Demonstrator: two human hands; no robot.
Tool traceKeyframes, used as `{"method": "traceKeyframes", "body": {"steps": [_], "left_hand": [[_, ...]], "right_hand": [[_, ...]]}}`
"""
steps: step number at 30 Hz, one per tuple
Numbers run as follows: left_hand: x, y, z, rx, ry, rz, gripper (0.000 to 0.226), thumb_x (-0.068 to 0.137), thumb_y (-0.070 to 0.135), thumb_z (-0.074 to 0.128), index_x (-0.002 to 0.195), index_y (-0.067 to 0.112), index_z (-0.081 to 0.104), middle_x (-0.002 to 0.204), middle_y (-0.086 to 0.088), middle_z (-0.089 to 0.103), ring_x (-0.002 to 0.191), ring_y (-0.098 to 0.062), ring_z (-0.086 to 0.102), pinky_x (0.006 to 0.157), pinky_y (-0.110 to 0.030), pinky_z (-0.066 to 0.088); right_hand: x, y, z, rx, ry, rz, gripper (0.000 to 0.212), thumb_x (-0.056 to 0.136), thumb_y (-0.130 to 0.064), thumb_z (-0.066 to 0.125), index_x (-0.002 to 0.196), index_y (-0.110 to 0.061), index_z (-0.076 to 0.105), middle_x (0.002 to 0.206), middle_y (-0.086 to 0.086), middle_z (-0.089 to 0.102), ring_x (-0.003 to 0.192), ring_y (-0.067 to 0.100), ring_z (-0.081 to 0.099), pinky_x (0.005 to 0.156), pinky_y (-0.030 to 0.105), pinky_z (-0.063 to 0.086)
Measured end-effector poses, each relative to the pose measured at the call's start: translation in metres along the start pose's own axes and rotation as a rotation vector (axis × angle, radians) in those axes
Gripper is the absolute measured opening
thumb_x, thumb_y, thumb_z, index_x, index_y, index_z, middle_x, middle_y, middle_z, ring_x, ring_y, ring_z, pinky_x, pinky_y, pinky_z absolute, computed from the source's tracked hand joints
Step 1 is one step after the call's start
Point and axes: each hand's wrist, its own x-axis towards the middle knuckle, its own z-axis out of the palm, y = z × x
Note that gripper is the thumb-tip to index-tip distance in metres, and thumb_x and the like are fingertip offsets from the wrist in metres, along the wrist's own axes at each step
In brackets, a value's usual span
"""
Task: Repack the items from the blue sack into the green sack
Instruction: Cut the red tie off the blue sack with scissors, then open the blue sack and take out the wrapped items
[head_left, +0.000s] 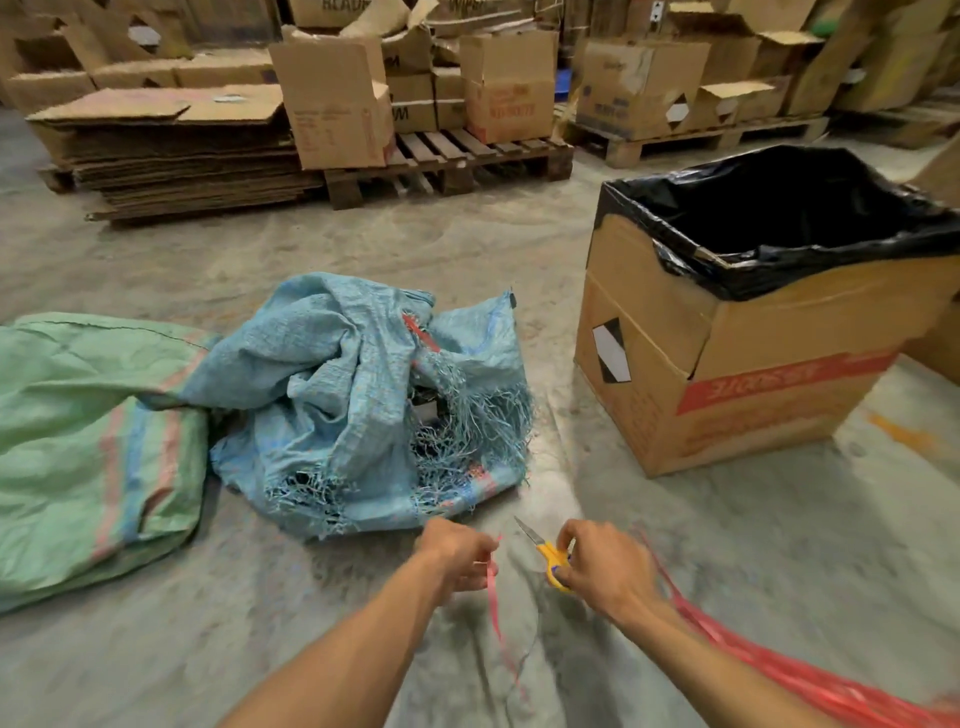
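A crumpled blue woven sack (363, 405) with frayed torn edges lies on the concrete floor in the middle. Its left side overlaps a flat green sack (88, 441) with pink and blue stripes. In front of the blue sack, my left hand (457, 558) pinches a thin red plastic strip (491, 592) that hangs down. My right hand (605, 569) grips yellow-handled scissors (545, 553), blades pointing up and left toward the sack. A bundle of red plastic string (779, 670) trails from my right hand along my forearm to the lower right.
A cardboard box (727, 374) lined with a black plastic bag stands open at the right. Wooden pallets (447, 161) carrying boxes and a stack of flattened cardboard (171, 156) line the back. Bare dusty floor surrounds the sacks.
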Motion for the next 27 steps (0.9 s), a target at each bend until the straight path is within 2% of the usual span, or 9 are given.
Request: {"method": "traceKeyframes", "body": {"steps": [4,5,7,9,13,19,22,25,27], "left_hand": [[0.009,-0.035,0.018,0.021,0.166,-0.034,0.014,0.073,0.011,0.077,0.061,0.01,0.069,0.054,-0.008,0.062,0.037,-0.017,0.051,0.039,-0.02,0.04],[0.012,-0.043,0.023,0.058,0.226,-0.031,0.012,0.071,0.017,0.079,0.061,0.013,0.073,0.055,-0.007,0.066,0.042,-0.018,0.058,0.041,-0.023,0.046],[0.028,-0.057,0.03,0.095,0.321,-0.027,0.008,0.061,0.028,0.082,0.059,0.022,0.077,0.064,-0.005,0.073,0.064,-0.023,0.072,0.062,-0.032,0.061],[0.043,-0.067,0.037,0.085,0.351,-0.005,0.007,0.055,0.037,0.081,0.057,0.032,0.076,0.067,-0.003,0.074,0.075,-0.027,0.074,0.071,-0.038,0.062],[0.01,-0.047,0.041,0.328,0.376,0.171,0.019,0.077,0.052,0.068,0.07,0.038,0.078,0.074,0.005,0.074,0.08,-0.023,0.07,0.065,-0.025,0.051],[-0.007,-0.025,0.033,0.613,0.468,0.331,0.025,0.09,0.041,0.056,0.082,0.032,0.078,0.078,0.004,0.071,0.07,-0.021,0.061,0.064,-0.026,0.047],[-0.006,-0.002,0.018,0.635,0.604,0.544,0.031,0.093,0.04,0.055,0.075,0.024,0.075,0.074,0.005,0.07,0.067,-0.016,0.063,0.066,-0.029,0.054],[-0.005,0.038,-0.007,0.675,0.84,0.928,0.02,0.092,0.035,0.06,0.092,0.022,0.075,0.088,0.005,0.067,0.078,-0.012,0.057,0.065,-0.027,0.042],[-0.004,0.066,-0.029,0.725,1.0,1.127,0.02,0.088,0.03,0.065,0.104,0.02,0.07,0.102,0.0,0.063,0.093,-0.017,0.054,0.075,-0.03,0.04]], "right_hand": [[-0.02,0.003,0.019,-0.108,-0.029,-0.028,0.022,0.083,-0.041,0.06,0.1,-0.031,0.052,0.112,0.001,0.067,0.109,0.027,0.062,0.069,0.034,0.03],[-0.023,0.006,0.024,-0.141,-0.041,-0.024,0.018,0.083,-0.04,0.06,0.096,-0.031,0.051,0.112,0.001,0.067,0.109,0.027,0.062,0.068,0.033,0.03],[-0.025,0.007,0.029,-0.186,-0.058,-0.005,0.017,0.082,-0.036,0.061,0.097,-0.029,0.057,0.112,0.002,0.068,0.108,0.028,0.063,0.068,0.033,0.031],[-0.024,0.008,0.03,-0.221,-0.086,0.02,0.026,0.078,-0.031,0.064,0.103,-0.025,0.063,0.111,0.002,0.07,0.106,0.028,0.065,0.067,0.032,0.033],[-0.012,0.012,0.021,-0.18,-0.171,-0.003,0.032,0.071,-0.026,0.073,0.102,-0.027,0.07,0.107,0.0,0.072,0.105,0.027,0.067,0.069,0.03,0.039],[0.019,0.009,-0.001,0.064,-0.165,-0.057,0.019,0.08,-0.022,0.063,0.093,-0.035,0.068,0.1,-0.005,0.073,0.099,0.019,0.066,0.08,0.031,0.048],[0.047,-0.009,-0.022,0.288,-0.096,-0.195,0.015,0.085,-0.024,0.067,0.098,-0.03,0.069,0.086,-0.007,0.072,0.079,0.011,0.064,0.077,0.03,0.05],[0.077,-0.044,-0.048,0.57,0.034,-0.319,0.014,0.088,-0.021,0.067,0.102,-0.026,0.067,0.081,-0.004,0.068,0.07,0.008,0.061,0.073,0.031,0.052],[0.097,-0.074,-0.068,0.657,0.114,-0.396,0.017,0.092,-0.023,0.065,0.109,-0.022,0.064,0.083,-0.007,0.063,0.07,0.007,0.058,0.072,0.028,0.052]]}}
